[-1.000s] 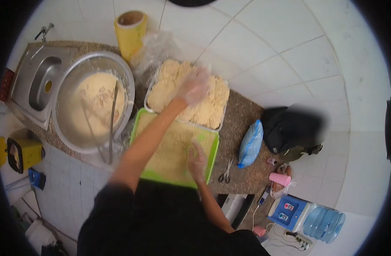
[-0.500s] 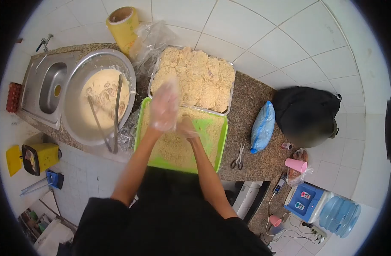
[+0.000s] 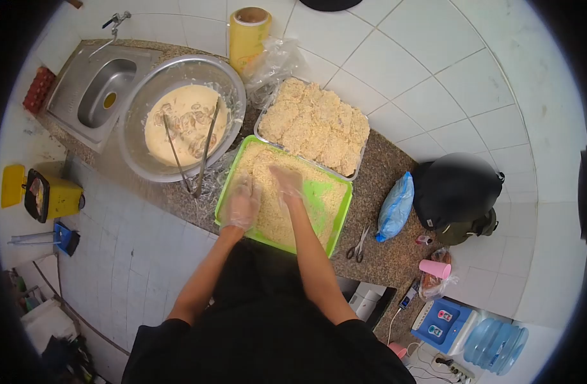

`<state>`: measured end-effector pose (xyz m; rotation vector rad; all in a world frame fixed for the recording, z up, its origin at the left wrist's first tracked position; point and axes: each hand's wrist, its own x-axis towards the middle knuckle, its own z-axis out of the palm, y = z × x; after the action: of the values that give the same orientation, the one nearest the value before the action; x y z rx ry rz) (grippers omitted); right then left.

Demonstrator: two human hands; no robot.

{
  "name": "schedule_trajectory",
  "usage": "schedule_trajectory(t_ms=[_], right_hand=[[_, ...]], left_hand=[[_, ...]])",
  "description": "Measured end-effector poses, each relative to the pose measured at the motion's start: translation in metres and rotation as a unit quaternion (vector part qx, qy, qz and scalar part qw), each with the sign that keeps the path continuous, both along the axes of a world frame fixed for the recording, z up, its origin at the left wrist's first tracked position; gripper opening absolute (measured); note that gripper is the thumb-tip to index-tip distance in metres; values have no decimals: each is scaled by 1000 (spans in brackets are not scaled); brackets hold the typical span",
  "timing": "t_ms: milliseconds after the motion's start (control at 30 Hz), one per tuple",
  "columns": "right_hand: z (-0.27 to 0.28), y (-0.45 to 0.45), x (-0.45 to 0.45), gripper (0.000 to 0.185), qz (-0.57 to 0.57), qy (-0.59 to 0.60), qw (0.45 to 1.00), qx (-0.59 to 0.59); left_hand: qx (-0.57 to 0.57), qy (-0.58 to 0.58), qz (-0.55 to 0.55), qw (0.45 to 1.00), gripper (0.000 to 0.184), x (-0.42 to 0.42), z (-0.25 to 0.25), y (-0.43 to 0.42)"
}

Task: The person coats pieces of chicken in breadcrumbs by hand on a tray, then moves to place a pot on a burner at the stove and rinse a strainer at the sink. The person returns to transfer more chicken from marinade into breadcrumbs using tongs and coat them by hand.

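Note:
Both hands wear clear plastic gloves and rest in the crumbs of a green tray (image 3: 340, 225). My left hand (image 3: 242, 203) lies at the tray's left side, fingers stretched toward the wall. My right hand (image 3: 287, 182) is near the tray's middle, its fingers extended over the crumbs, beside a bare green patch. Against the green tray's far edge stands a metal tray (image 3: 359, 168) full of crumb-coated pieces (image 3: 316, 121). To the left, a large metal bowl (image 3: 135, 121) holds pale batter with pieces in it, and tongs (image 3: 207, 150) lean over its rim.
A sink (image 3: 104, 96) is at the left, with a yellow film roll (image 3: 249, 38) by the wall. Scissors (image 3: 359, 244), a blue bag (image 3: 396, 206), a black bag (image 3: 460, 192), a pink cup (image 3: 435, 269) and a water dispenser (image 3: 444, 323) stand on the right.
My left hand has come back from over the metal tray down into the green tray's crumbs. My right hand has shifted from the tray's near right part toward its middle. The view has shifted.

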<state>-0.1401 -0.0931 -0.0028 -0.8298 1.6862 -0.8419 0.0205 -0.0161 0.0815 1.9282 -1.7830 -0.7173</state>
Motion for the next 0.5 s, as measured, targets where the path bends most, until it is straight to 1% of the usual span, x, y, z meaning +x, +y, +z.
schedule_trajectory(t_ms=[33,67,133,167,200,267,300,333,367,433,467,500], right_hand=[[4,5,-3,75,-2,54,998,22],[21,9,-4,76,-4,108,993,43],[49,24,-16,71,2,120,993,-4],[57,31,-23,69,7,126,992,-23],[59,34,-29,66,1,184,981,-55],[63,37,-39,61,-12,294,948,-120],[85,39,-41,61,12,304,948,-96],[126,44,-39,60,35,315,946,-71],[153,48,-36,60,57,326,943,-46],[164,60,-30,57,58,292,939,-170],[164,69,-29,55,58,274,933,-227],[161,77,-28,56,95,271,932,-219]], left_hand=[[4,10,8,1000,48,2,6,2],[-12,11,-13,1000,48,5,9,3],[-44,17,-50,998,50,7,11,7],[-83,-6,-93,992,49,6,7,13],[-120,-29,-135,983,48,3,-4,21],[-192,-76,-221,953,47,-5,-30,35],[-230,-101,-263,931,46,-8,-42,37],[-267,-125,-305,905,45,-10,-51,38],[-269,-64,-304,912,46,-9,-60,39],[-270,60,-300,913,47,-4,-74,39],[-174,27,-290,941,46,-2,-59,42],[-77,-9,-278,957,45,4,-29,41]])
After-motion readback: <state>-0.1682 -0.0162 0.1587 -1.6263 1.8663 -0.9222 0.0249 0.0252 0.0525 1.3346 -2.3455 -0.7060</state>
